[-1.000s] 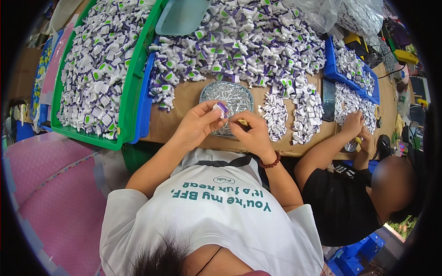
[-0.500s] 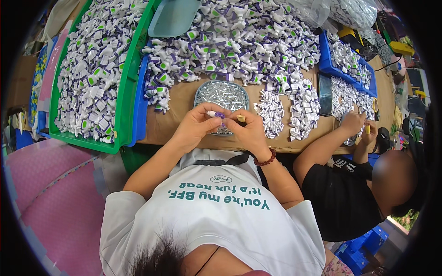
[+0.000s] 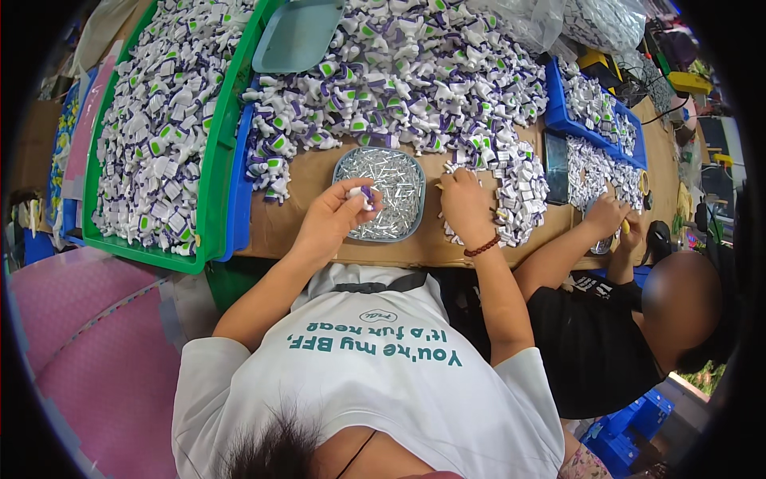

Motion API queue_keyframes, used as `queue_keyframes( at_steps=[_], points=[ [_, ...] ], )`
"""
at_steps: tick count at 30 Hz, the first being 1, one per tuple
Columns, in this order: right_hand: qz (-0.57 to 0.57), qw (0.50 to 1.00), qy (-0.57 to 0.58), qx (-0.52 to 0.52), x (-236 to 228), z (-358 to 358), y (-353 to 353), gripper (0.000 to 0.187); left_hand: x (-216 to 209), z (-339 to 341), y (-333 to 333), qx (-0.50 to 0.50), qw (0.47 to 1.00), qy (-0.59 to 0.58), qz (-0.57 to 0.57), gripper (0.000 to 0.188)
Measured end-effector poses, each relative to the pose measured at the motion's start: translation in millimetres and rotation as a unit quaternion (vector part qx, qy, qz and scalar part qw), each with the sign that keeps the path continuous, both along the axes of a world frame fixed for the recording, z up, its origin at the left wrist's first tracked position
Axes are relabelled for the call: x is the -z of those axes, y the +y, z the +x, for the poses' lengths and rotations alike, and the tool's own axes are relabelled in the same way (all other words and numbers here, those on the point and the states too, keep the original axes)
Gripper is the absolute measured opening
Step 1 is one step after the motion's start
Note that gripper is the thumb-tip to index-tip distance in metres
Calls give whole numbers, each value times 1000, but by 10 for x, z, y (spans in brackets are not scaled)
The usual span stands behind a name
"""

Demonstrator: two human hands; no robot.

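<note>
My left hand (image 3: pixel 331 219) is closed round a small white and purple plastic toy part (image 3: pixel 365 195), just beside the left rim of a grey-blue dish (image 3: pixel 338 180). Short silvery metal pins (image 3: pixel 395 188) fill that dish. To its right, my right hand (image 3: pixel 469 209) reaches down into a heap of small white pieces (image 3: pixel 452 233), which it mostly covers. A tan stick-like tool (image 3: pixel 440 186) pokes out from its curled fingers; the fingertips are hidden among the pieces. Close by on the right lies a strip of white and purple parts (image 3: pixel 523 188).
A big mound of white and purple toy figures (image 3: pixel 407 88) covers the table's back. At left stands a green crate (image 3: pixel 215 168) full of parts; a blue tray (image 3: pixel 558 104) is at right. A co-worker's hands (image 3: pixel 610 215) work at the right beside a dark phone-like slab (image 3: pixel 556 168).
My hands have parted. The right one moved from above the dish to the heap of small white pieces; the left one shifted slightly left, still holding the toy part. More of the pin dish shows.
</note>
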State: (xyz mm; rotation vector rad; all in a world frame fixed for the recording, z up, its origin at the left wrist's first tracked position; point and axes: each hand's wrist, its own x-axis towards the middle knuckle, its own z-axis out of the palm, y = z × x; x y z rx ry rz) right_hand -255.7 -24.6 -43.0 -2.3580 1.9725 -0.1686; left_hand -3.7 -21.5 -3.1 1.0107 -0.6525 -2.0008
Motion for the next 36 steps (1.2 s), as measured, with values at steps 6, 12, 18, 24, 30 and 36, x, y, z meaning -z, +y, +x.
queue_keyframes(
  at_steps=[6, 12, 18, 24, 30, 36],
  points=[
    [8, 1000, -24, 4, 124, 1, -10, 9, 105, 67, 93, 34, 997, -62, -7, 22],
    [-8, 941, -330, 74, -657, 156, -372, 24, 35, 0, -1, 33, 999, -29, 11, 23],
    [141, 771, -620, 24, -721, 596, -35, 16, -35, 5, 48, 10, 997, 54, 49, 21],
    [127, 831, -541, -36, -655, 556, 302, 11, -10, -27, 221, 24, 998, 3, 55, 22],
    [29, 889, -448, -88, -618, 540, 456, 15, 92, -55, 274, 31, 999, -17, 37, 22],
    [-40, 926, -367, -84, -540, 594, 492, 19, 54, -47, 245, 28, 998, -32, 46, 21]
  ],
)
